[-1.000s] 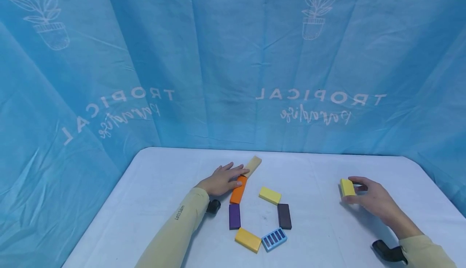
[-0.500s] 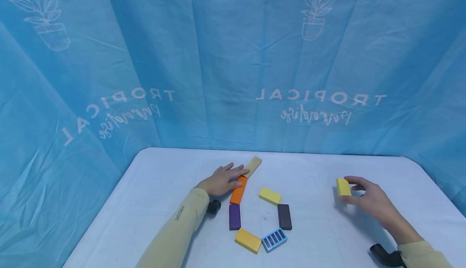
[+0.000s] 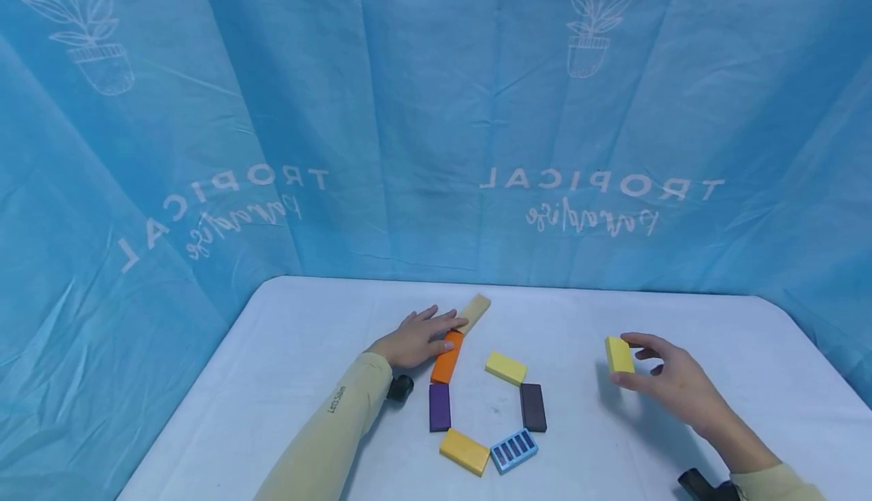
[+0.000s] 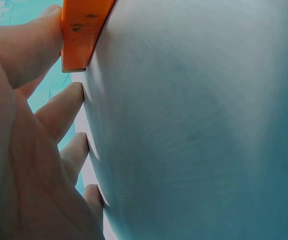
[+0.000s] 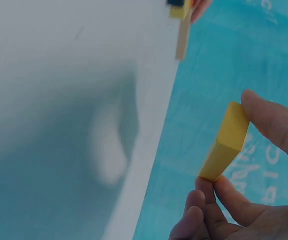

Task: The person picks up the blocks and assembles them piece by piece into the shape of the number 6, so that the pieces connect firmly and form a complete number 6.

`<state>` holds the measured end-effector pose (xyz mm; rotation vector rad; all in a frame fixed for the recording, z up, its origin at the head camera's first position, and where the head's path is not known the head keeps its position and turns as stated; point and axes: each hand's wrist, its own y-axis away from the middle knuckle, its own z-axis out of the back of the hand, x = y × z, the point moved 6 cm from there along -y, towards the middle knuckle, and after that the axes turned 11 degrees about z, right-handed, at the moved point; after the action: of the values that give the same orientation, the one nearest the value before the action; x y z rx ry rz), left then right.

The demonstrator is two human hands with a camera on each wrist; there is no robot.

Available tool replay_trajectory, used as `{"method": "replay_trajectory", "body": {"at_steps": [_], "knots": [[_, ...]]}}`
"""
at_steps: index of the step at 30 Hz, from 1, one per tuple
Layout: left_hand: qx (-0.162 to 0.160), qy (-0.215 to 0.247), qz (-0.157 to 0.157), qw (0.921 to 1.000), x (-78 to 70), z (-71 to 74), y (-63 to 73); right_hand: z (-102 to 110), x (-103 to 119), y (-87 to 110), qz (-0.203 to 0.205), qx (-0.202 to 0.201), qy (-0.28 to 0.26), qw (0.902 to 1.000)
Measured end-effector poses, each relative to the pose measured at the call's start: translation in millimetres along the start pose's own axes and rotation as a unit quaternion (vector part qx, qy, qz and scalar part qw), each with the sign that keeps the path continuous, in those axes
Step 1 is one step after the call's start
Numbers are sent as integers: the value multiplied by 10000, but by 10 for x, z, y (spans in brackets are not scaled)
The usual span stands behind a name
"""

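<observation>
Between thumb and fingertips my right hand (image 3: 671, 376) pinches a yellow block (image 3: 619, 355), lifted off the table at the right. The right wrist view shows that yellow block (image 5: 226, 140) gripped by its two ends. My left hand (image 3: 418, 337) rests with fingers spread on the table, its thumb touching the orange block (image 3: 446, 359). Its fingertips reach the beige block (image 3: 474, 312), which joins the orange one's far end. Below these, a purple block (image 3: 440, 408), an orange-yellow block (image 3: 465, 452), a blue block with dark bars (image 3: 514, 450), a dark block (image 3: 534, 408) and another yellow block (image 3: 506, 368) form a curve.
A white-covered table (image 3: 327, 319) carries the blocks. Behind it and at both sides hangs a blue curtain (image 3: 436, 122) with printed plants and lettering. Black wrist devices sit under both sleeves, one by the left wrist (image 3: 400, 388).
My right hand has moved left with the yellow block, toward the block curve. The left hand stays in place, and the blocks on the table keep their layout.
</observation>
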<state>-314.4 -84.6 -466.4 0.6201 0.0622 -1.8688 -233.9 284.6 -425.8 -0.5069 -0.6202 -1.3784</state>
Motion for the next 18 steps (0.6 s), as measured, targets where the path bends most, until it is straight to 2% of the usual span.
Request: {"method": "replay_trajectory", "body": {"at_steps": [4, 18], "knots": [[13, 14, -3, 10000, -3, 2, 7, -54, 107, 22, -5, 42, -29, 10000], [33, -19, 93, 9999, -5, 3, 6, -178, 351, 56, 182, -178, 162, 9995]]}}
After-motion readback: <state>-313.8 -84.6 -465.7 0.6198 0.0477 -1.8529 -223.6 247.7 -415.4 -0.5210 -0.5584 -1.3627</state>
